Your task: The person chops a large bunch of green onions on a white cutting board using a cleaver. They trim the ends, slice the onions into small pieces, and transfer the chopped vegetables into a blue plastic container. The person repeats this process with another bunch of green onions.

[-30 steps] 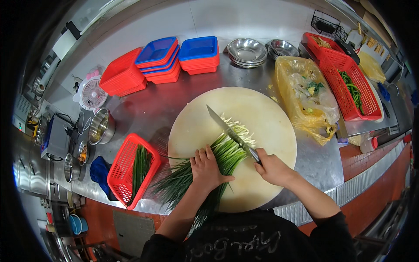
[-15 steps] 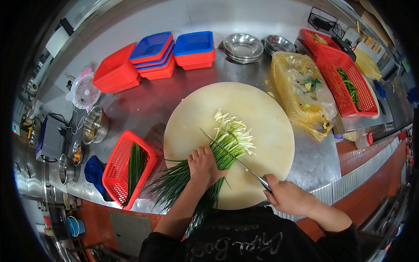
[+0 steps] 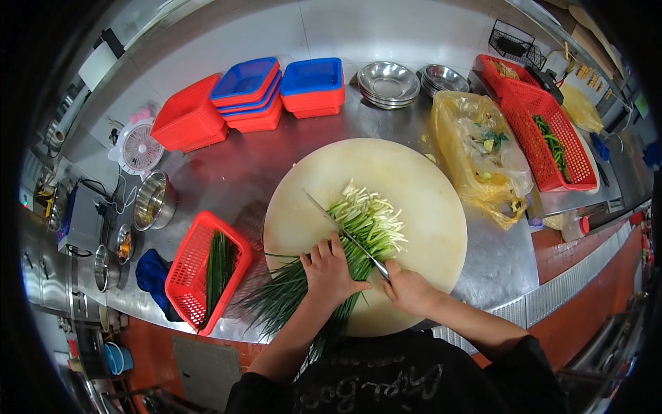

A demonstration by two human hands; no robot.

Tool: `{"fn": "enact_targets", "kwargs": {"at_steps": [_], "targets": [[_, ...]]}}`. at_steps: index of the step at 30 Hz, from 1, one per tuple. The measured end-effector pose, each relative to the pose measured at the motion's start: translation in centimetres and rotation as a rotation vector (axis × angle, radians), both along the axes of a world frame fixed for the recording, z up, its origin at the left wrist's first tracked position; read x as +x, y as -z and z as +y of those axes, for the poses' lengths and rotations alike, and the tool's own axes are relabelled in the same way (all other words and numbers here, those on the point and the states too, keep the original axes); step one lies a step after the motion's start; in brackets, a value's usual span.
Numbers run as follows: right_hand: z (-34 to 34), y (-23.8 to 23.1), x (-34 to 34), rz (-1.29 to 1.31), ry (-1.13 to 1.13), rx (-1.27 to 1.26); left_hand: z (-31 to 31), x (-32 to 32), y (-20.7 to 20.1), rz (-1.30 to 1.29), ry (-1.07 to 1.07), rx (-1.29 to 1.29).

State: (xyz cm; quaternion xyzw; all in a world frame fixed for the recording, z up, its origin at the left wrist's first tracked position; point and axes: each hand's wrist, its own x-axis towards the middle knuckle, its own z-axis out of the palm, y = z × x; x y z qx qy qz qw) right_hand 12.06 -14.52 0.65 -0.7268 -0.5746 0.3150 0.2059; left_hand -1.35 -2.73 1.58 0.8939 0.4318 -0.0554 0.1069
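A bunch of garlic chives lies on the round, pale chopping board, white ends away from me and long dark leaves trailing toward my body. My left hand grips the bunch from above, fingers over the stalks and thumb out to the right. In my right hand is the handle of a knife. Its blade runs slantwise across the chives, just beyond my left fingertips, with the tip past their left side. Whether the edge has gone into the stalks I cannot tell.
Left of the board stands a red basket with more green stalks. A yellow plastic bag and a red basket of green peppers are at right. Stacked red and blue baskets and metal bowls line the back.
The knife and my right hand have moved left and away from me, so the blade tip reaches farther past the bunch. My left hand stays on the chives, its fingers slightly more spread.
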Motion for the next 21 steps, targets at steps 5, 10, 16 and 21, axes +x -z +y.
{"fn": "enact_targets", "kwargs": {"at_steps": [5,10,16,21], "targets": [[-0.6,-1.4,2.4,0.149,0.05,-0.01,3.3,-0.6,0.5,0.036,0.003,-0.05],[-3.6,-5.7,3.5,0.372,0.184,-0.072,5.9,-1.0,0.4,0.055,-0.026,-0.055],[-9.0,-4.0,6.9,0.067,0.439,0.221,11.0,-0.9,-3.5,-0.298,0.024,-0.113],[-10.6,-1.8,7.9,0.151,0.573,-0.075,22.0,4.0,-4.9,-0.341,0.197,0.153]]}}
